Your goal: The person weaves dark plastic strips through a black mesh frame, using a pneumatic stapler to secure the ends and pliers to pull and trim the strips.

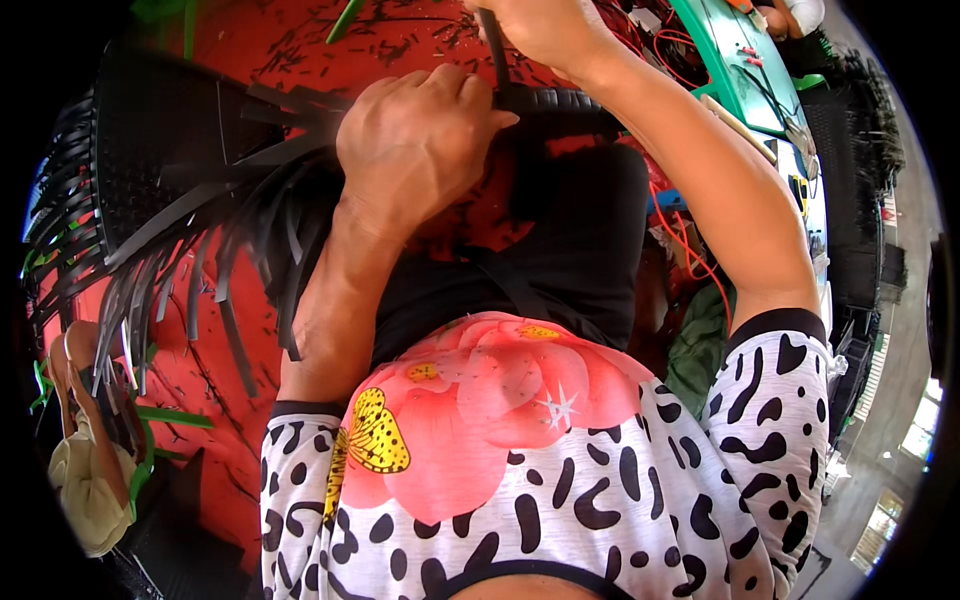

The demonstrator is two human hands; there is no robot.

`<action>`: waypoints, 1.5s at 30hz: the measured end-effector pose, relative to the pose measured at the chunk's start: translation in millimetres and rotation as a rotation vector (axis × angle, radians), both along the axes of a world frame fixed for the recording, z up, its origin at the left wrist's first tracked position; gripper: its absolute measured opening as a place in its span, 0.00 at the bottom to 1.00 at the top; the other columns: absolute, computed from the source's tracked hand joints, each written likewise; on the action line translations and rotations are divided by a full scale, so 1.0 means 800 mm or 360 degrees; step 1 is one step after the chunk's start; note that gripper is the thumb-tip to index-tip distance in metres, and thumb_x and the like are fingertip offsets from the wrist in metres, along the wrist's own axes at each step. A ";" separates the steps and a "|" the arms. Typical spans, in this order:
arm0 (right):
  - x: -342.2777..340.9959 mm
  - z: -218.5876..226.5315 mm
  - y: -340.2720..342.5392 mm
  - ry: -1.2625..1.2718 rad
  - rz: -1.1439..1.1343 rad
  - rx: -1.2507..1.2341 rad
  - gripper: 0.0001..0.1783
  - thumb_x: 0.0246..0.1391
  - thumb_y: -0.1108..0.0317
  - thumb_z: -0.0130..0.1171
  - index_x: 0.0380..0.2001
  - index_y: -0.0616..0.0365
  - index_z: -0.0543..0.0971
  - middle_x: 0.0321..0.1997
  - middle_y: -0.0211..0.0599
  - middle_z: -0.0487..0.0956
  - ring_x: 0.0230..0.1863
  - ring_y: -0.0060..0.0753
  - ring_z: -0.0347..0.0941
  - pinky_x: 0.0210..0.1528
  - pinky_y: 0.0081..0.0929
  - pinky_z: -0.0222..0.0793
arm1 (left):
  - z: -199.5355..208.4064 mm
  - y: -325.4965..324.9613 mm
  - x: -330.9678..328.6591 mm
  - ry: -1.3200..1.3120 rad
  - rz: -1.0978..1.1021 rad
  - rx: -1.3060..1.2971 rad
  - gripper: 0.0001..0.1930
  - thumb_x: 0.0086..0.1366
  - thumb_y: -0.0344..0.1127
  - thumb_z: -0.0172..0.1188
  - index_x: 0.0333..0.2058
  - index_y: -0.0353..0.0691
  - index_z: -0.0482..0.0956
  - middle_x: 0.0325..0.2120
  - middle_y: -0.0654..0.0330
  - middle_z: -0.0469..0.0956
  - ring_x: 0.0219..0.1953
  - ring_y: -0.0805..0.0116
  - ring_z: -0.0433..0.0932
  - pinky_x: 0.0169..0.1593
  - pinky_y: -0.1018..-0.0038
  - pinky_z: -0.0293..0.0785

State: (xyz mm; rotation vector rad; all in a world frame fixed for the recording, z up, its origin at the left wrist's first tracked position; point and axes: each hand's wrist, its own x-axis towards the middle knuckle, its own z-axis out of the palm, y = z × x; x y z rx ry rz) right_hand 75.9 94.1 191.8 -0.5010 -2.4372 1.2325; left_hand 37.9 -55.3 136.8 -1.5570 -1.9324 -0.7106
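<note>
A large black woven panel [165, 140] with many long loose flat strips [235, 275] fans out on the left. Beside it, a bar wrapped in black strip [565, 100] runs to the right in front of my lap. My left hand [415, 140] is closed around the bar's left part, its thumb pointing right; strips pass beneath it. Above and to the right, my right hand [540, 35] pinches a black flat strip [493, 50] that rises from the bar. The top edge of the view cuts off part of that hand.
Short black offcuts [410, 40] litter the red floor [290, 30]. To the right stands a green-edged table [745, 75] with small tools, and red cords [680, 235] hang nearby. Another person [90, 450] sits at the far left; someone else's hand shows at the top right.
</note>
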 end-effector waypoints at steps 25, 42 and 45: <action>-0.044 -0.099 0.054 -0.0507 0.0636 0.0994 0.13 0.39 0.59 0.56 0.16 0.58 0.79 0.20 0.49 0.76 0.26 0.50 0.74 0.30 0.42 0.69 | 0.009 -0.005 -0.008 -0.0050 -0.0203 -0.0097 0.16 0.48 0.36 0.66 0.38 0.44 0.76 0.18 0.62 0.68 0.19 0.61 0.71 0.23 0.68 0.68; -0.020 -0.034 0.041 -0.0874 0.0479 -0.0173 0.15 0.44 0.72 0.58 0.38 0.65 0.77 0.24 0.39 0.78 0.22 0.33 0.73 0.25 0.33 0.68 | 0.018 -0.012 -0.022 -0.0083 -0.0316 -0.0268 0.12 0.52 0.32 0.59 0.38 0.45 0.77 0.23 0.61 0.73 0.24 0.60 0.75 0.25 0.66 0.71; -0.015 -0.047 0.065 -0.0651 0.1005 -0.0505 0.23 0.42 0.76 0.57 0.47 0.69 0.72 0.26 0.37 0.79 0.22 0.27 0.71 0.26 0.27 0.67 | 0.016 -0.011 -0.027 -0.0135 -0.0360 -0.0271 0.16 0.52 0.28 0.60 0.42 0.43 0.75 0.23 0.58 0.70 0.25 0.55 0.73 0.26 0.65 0.69</action>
